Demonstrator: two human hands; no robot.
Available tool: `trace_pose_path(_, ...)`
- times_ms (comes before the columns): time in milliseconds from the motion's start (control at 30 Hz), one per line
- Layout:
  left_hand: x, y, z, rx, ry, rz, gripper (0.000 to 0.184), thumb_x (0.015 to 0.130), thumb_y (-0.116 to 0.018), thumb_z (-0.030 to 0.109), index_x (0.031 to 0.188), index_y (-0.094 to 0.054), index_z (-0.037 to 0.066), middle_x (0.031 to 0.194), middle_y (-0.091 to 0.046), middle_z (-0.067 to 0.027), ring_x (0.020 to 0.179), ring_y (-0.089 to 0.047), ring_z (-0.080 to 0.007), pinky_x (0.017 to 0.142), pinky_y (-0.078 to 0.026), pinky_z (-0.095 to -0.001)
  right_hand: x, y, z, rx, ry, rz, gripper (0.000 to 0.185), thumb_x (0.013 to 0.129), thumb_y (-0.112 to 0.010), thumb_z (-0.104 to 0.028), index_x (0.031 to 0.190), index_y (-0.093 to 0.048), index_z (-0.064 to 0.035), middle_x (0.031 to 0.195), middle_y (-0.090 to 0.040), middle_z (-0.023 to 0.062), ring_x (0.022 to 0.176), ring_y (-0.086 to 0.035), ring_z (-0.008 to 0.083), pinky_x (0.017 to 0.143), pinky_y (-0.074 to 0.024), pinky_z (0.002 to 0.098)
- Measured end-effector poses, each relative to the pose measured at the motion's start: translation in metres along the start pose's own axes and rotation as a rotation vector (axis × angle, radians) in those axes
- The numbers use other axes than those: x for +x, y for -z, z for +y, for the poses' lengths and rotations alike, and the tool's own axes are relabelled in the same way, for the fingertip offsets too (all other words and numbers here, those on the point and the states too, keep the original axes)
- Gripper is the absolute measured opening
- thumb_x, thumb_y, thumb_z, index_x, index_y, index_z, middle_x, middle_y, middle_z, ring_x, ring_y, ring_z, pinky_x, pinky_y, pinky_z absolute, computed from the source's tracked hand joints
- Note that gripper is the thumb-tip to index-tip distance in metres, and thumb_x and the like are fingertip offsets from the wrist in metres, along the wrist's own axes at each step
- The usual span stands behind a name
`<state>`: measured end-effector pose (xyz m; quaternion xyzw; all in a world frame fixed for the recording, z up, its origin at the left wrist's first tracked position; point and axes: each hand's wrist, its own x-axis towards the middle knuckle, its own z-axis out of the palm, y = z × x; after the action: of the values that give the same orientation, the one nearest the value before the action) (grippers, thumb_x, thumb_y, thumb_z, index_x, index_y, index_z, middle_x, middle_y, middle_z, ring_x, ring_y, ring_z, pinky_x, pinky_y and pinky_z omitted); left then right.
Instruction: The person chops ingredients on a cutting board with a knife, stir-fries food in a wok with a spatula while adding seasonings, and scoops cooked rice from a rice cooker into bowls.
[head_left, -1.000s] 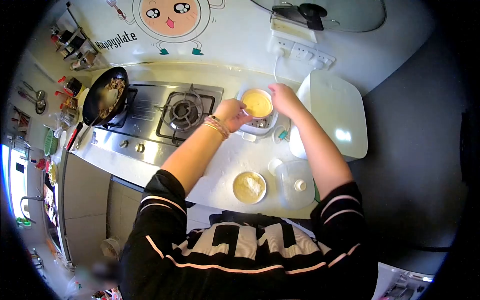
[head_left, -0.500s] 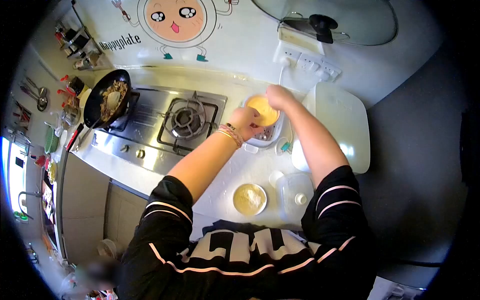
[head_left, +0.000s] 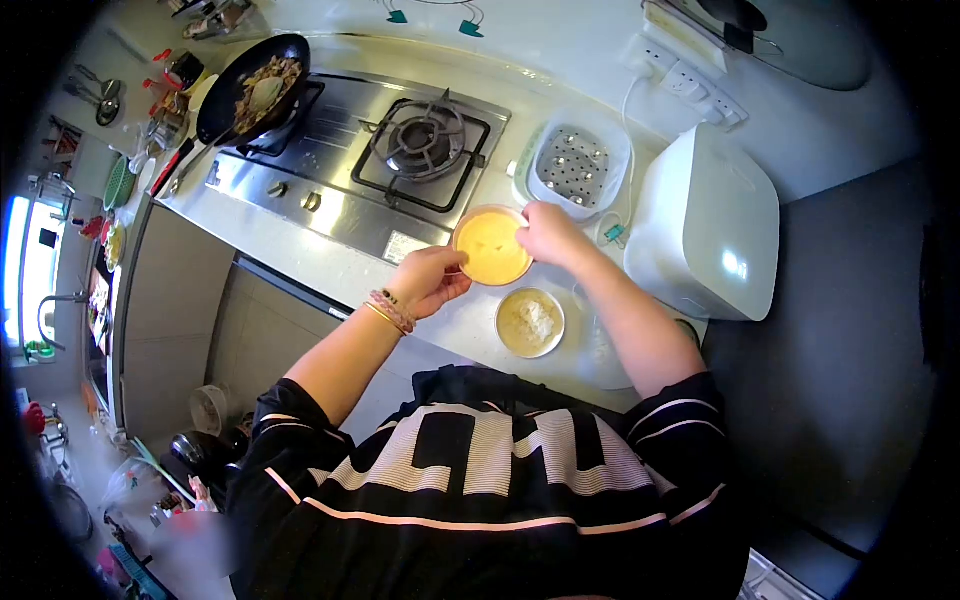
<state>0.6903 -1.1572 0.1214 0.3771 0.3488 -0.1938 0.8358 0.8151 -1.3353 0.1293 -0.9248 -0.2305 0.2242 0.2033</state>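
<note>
Between my hands is a round bowl of smooth yellow custard-like food (head_left: 493,247), held over the counter near the hob's right corner. My left hand (head_left: 428,280) grips its lower left rim, fingers under the edge. On the opposite side my right hand (head_left: 550,236) pinches the rim. Just below it stands a round bowl with white rice-like food (head_left: 530,322). Behind my right hand is a clear plastic steamer basket (head_left: 577,170), its perforated base showing.
A gas hob (head_left: 365,150) lies left of the steamer, with a wok of cooked food (head_left: 262,90) on its far burner. A large white bin-like container (head_left: 705,230) stands at the right. Sockets (head_left: 690,82) and a cable are on the back wall.
Both hands have lifted the yellow-filled bowl out of the steamer and brought it towards me and to the left. The view has shifted with my head.
</note>
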Motion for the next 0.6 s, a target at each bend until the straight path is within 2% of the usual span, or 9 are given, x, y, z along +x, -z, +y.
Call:
trace_pose_path(200,0.024,0.030,-0.029,-0.008,-0.022,0.056,0.012,0.084,-0.058,0.006,0.093,-0.054,0.001,0.081,-0.054,-0.0073,0.071,-0.056,-0.0164,0.065,-0.053,-0.0283,0.015,-0.056,0.021,0.096,-0.004,0.009,0.028,0.073,-0.056,-0.013,0.095,-0.062,0.0040,0.089,-0.065,0.0236,0.085,-0.063,0.0355,0.078,-0.0493,0.0410)
trace_pose_path(400,0.045,0.033,-0.044,0.005,0.001,0.077,0.010,0.081,-0.056,0.005,0.090,-0.054,0.004,0.073,-0.049,-0.0035,0.066,-0.051,-0.0133,0.066,-0.052,-0.0301,0.017,-0.067,0.031,0.076,-0.027,0.024,0.027,0.077,-0.052,-0.012,0.098,-0.062,0.0033,0.095,-0.063,0.0262,0.092,-0.061,0.0376,0.082,-0.0481,0.0424)
trace_pose_path(500,0.050,0.036,-0.057,0.032,-0.052,0.074,0.009,0.082,-0.057,0.007,0.090,-0.055,0.005,0.080,-0.053,-0.0061,0.071,-0.054,-0.0162,0.067,-0.052,-0.0309,0.016,-0.068,0.038,0.044,0.012,-0.029,0.026,0.079,-0.052,-0.011,0.098,-0.061,0.0034,0.096,-0.062,0.0264,0.092,-0.061,0.0386,0.081,-0.0481,0.0431)
trace_pose_path(600,0.041,0.029,-0.062,0.106,-0.126,0.197,0.013,0.081,-0.059,0.013,0.092,-0.055,0.007,0.081,-0.053,-0.0046,0.074,-0.053,-0.0158,0.068,-0.051,-0.0315,-0.040,-0.023,0.019,0.048,0.112,0.159,0.024,0.081,-0.053,-0.013,0.098,-0.061,0.0031,0.098,-0.062,0.0261,0.094,-0.060,0.0388,0.082,-0.0477,0.0426)
